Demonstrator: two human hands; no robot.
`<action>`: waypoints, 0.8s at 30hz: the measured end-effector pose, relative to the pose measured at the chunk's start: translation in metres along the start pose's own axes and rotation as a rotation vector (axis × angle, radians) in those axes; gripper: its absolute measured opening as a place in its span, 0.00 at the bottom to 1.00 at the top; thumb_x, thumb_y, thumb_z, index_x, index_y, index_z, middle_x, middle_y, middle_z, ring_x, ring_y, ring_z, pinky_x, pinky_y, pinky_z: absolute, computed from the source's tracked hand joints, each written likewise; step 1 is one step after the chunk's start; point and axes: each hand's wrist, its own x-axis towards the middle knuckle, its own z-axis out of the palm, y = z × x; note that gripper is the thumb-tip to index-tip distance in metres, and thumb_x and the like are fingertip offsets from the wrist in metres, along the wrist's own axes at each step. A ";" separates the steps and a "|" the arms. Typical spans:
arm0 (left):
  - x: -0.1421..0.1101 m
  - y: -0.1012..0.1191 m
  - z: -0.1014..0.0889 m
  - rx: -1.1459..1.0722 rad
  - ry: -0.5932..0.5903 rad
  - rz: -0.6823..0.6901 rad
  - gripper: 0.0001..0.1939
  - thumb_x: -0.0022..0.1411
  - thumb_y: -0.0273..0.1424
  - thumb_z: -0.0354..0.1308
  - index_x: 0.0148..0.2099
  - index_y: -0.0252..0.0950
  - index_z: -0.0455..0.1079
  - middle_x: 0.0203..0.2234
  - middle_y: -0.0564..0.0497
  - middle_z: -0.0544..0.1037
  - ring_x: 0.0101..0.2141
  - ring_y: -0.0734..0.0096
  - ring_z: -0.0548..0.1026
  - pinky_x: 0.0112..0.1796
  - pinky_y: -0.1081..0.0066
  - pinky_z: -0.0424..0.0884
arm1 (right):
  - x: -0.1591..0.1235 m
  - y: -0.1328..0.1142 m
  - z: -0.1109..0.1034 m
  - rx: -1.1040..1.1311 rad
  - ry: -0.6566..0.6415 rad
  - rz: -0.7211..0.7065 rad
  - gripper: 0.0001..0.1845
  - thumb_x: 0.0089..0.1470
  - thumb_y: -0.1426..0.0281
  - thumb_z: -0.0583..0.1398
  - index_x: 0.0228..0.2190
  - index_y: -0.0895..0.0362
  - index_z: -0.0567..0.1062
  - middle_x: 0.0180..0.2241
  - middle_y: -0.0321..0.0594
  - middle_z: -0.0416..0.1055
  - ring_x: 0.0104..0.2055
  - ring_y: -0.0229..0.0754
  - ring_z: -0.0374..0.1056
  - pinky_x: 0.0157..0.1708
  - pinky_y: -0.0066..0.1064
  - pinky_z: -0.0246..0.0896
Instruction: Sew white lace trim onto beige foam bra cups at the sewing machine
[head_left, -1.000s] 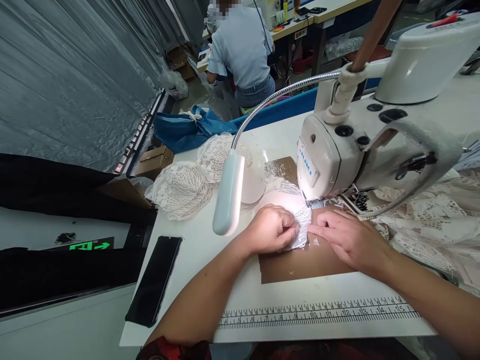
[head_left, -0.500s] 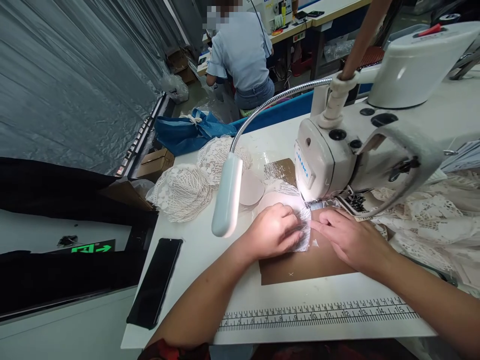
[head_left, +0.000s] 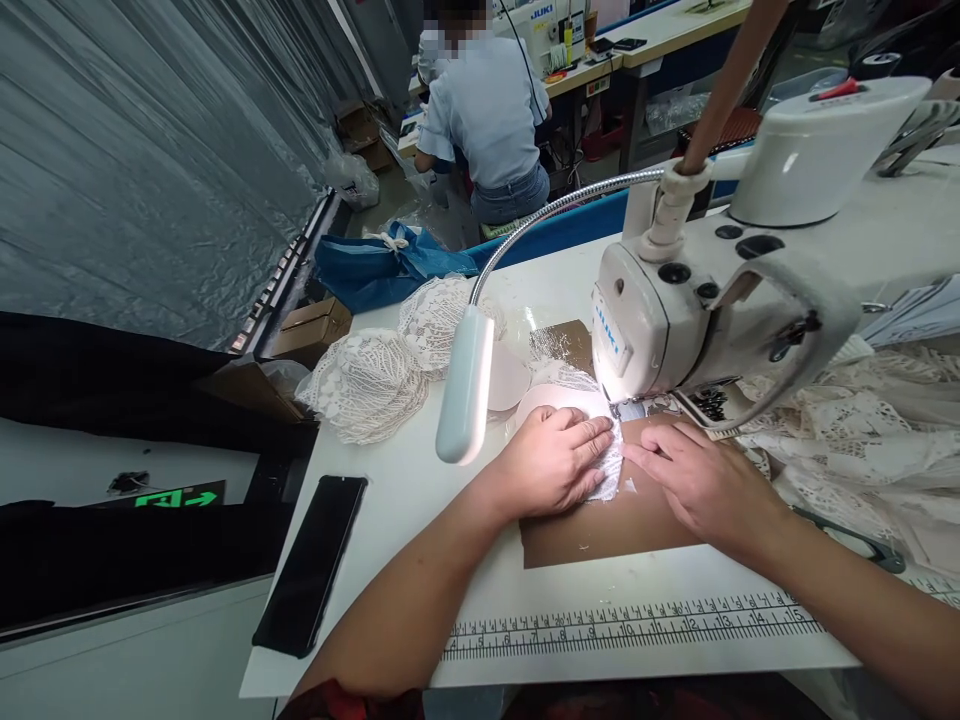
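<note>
My left hand [head_left: 556, 460] lies on a piece of white lace [head_left: 611, 472], its fingers stretched over the fabric and pressing it down. The lace overlaps a smooth pale moulded cup [head_left: 559, 396] and runs up to the needle area of a white sewing machine [head_left: 649, 330]. From the right, my right hand [head_left: 697, 480] rests on the brown plate [head_left: 600, 540], thumb and forefinger apart. One fingertip touches the lace's right edge; the other fingers are partly curled. The machine head and my left fingers hide part of the lace.
A lamp [head_left: 465, 390] on a bendy neck hangs left of the hands. Stacked lace cups [head_left: 367, 385], a black phone [head_left: 311, 565] and a printed ruler [head_left: 630, 628] are on the table. Lace fabric [head_left: 847, 430] piles up at right. A co-worker [head_left: 487, 120] sits beyond the table.
My left hand has gone from bunched fingers pinching the lace to fingers spread out on it. My right hand has stayed almost in place beside the lace edge.
</note>
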 end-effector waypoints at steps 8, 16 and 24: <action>0.005 -0.001 0.002 0.022 0.054 -0.061 0.26 0.69 0.41 0.44 0.61 0.30 0.65 0.60 0.40 0.67 0.48 0.54 0.66 0.45 0.57 0.63 | 0.013 -0.005 -0.006 -0.092 -0.011 0.165 0.22 0.51 0.82 0.52 0.42 0.54 0.77 0.31 0.39 0.71 0.26 0.38 0.60 0.24 0.33 0.43; 0.001 0.001 0.006 -0.012 0.102 -0.050 0.23 0.70 0.40 0.45 0.59 0.32 0.66 0.59 0.39 0.68 0.51 0.54 0.66 0.49 0.56 0.62 | 0.000 0.005 0.002 0.033 0.037 0.082 0.24 0.52 0.81 0.52 0.48 0.54 0.74 0.36 0.39 0.72 0.29 0.38 0.62 0.27 0.33 0.48; -0.002 0.001 0.006 -0.103 0.107 -0.004 0.19 0.70 0.35 0.45 0.56 0.34 0.67 0.50 0.39 0.73 0.47 0.59 0.69 0.47 0.59 0.64 | -0.010 0.007 -0.002 0.210 -0.055 -0.064 0.25 0.51 0.82 0.52 0.44 0.50 0.76 0.35 0.40 0.71 0.34 0.41 0.62 0.34 0.33 0.50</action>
